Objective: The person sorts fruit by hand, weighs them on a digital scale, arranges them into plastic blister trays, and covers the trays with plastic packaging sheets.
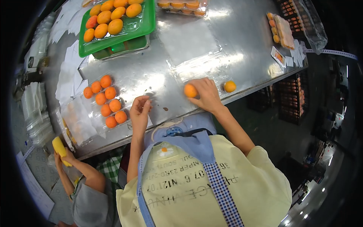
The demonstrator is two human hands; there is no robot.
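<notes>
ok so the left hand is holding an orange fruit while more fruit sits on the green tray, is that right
Not quite: it is the right hand, not the left hand, that holds an orange fruit, as the head view shows. More fruit does sit on the green tray.

Bright glare streaks the metal table (pixel 244 39), while the curved fisheye edges darken to black.
</notes>
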